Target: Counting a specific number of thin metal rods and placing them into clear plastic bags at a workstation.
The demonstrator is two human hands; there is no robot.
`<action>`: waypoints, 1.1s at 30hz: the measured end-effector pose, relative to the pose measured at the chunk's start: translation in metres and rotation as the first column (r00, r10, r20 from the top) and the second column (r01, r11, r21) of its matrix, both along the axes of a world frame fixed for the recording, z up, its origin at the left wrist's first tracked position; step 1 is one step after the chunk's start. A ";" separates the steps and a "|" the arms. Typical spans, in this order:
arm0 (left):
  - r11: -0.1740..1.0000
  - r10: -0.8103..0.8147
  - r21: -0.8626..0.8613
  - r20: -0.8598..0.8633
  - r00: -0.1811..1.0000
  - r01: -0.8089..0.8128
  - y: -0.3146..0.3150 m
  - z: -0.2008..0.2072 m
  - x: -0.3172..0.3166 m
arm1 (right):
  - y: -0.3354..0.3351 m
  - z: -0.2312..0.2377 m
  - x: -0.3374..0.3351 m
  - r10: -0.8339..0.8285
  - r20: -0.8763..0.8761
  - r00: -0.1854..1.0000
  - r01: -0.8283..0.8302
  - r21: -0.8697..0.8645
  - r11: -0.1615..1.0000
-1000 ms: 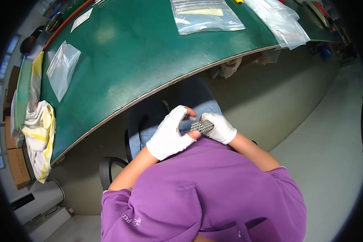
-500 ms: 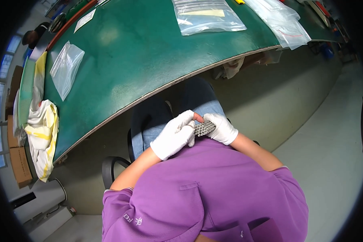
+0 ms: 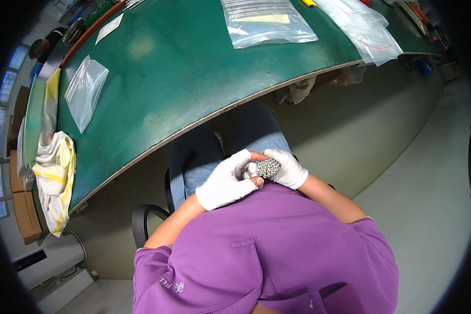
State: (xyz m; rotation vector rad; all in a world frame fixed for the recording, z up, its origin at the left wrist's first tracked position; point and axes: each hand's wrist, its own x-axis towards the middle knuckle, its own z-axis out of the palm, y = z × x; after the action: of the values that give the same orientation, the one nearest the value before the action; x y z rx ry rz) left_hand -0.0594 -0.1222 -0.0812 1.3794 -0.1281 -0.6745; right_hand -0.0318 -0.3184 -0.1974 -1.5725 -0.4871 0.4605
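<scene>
Over the lap, below the table edge, a bundle of thin grey rods (image 3: 267, 168) is held between two white-gloved hands. The left hand (image 3: 226, 181) is curled against the bundle's left side, with its bare fingertips (image 3: 257, 181) closed on the rods from below and from the top. The right hand (image 3: 287, 168) is wrapped around the bundle's right side, its fingers closed on it; the rod ends are seen as a packed cluster of small circles facing up. Both hands touch each other around the bundle, close to the purple shirt (image 3: 277, 246) and above the blue jeans (image 3: 222, 146).

Beyond the knees, a green table (image 3: 183, 73) is curved across the upper part of the view. On its far middle, a clear bag (image 3: 267, 21) with a pale yellow slip inside is laid flat. To the right of it, well apart, more clear bags (image 3: 369, 29) are piled at the table's edge. On the left part, an empty-looking small bag (image 3: 83, 91) is laid, with a white paper slip (image 3: 109, 29) farther back. At the table's left end, a white and yellow cloth (image 3: 55, 178) is draped over the edge. A black chair armrest (image 3: 141, 222) is seen beside the left elbow. The grey floor (image 3: 418, 172) is seen on the right.
</scene>
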 end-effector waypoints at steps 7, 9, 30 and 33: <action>1.000 0.010 -0.025 -0.017 1.000 -0.011 -0.001 -0.003 -0.001 | -0.002 -0.011 0.000 0.090 -0.296 0.951 -0.053 0.129 0.990; 1.000 0.015 -0.020 -0.014 1.000 -0.015 -0.003 -0.004 0.000 | -0.003 -0.015 -0.001 0.087 -0.122 0.989 -0.084 0.025 0.996; 0.990 0.125 -0.061 -0.069 0.990 -0.129 -0.009 -0.006 0.003 | -0.002 0.046 -0.001 0.237 -0.361 0.902 -0.212 0.108 0.971; 0.985 0.126 -0.104 -0.110 0.986 -0.137 -0.008 -0.008 0.000 | -0.001 0.047 -0.004 0.247 -0.287 0.926 -0.241 0.054 0.969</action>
State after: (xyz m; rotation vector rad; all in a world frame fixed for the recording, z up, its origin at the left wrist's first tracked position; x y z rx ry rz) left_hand -0.0592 -0.1303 -0.0888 1.2322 0.0081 -0.6174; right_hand -0.0353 -0.3198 -0.1502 -1.4011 -0.4586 0.8637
